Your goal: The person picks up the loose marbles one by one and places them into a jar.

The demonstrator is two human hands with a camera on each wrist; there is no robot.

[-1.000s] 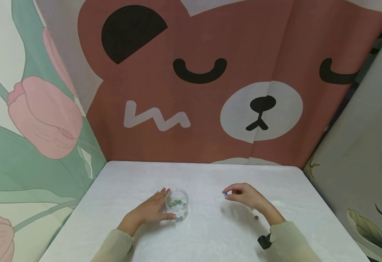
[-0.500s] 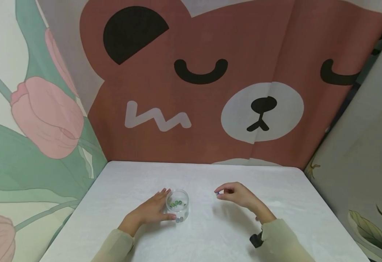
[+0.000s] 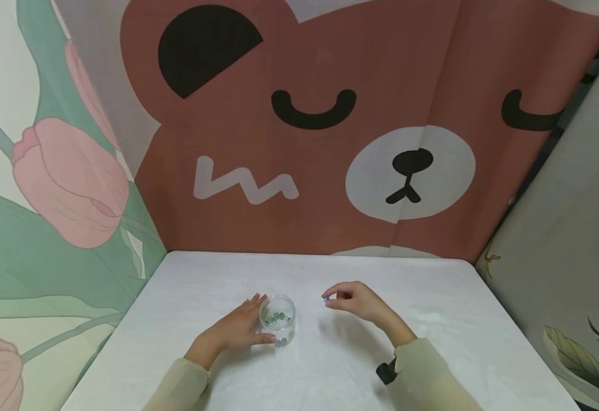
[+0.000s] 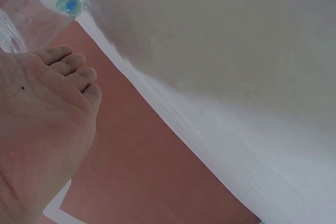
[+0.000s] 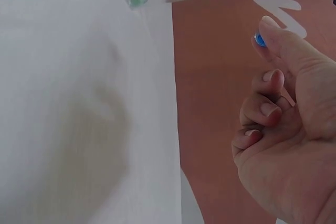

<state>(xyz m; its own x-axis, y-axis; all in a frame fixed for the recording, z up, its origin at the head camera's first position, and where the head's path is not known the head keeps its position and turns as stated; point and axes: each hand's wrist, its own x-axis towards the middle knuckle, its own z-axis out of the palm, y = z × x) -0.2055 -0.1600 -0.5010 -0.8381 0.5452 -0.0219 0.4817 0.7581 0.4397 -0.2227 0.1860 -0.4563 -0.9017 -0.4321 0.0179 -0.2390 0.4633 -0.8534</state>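
A clear round jar (image 3: 293,328) stands on the white table, with several green marbles (image 3: 277,317) inside. Bluish marbles (image 3: 281,342) show through its lower wall. My left hand (image 3: 234,328) lies along the jar's left side, fingers extended toward its back and thumb straight across its front. In the left wrist view, the jar (image 4: 31,9) is beyond the fingertips. To the jar's right, my right hand (image 3: 358,301) is raised above the table and pinches a small blue marble (image 5: 259,39) between thumb and index finger. Its other fingers are curled loosely.
White cloth covers the table (image 3: 330,371). A brown curtain with a bear face (image 3: 320,222) hangs behind the far edge, and patterned cloths flank both sides. A black device (image 3: 385,373) sits at my right wrist.
My right hand has moved left toward the jar, carrying the blue marble. An orange-brown marble seen on the table earlier is now hidden by the right arm. The left hand stays put.
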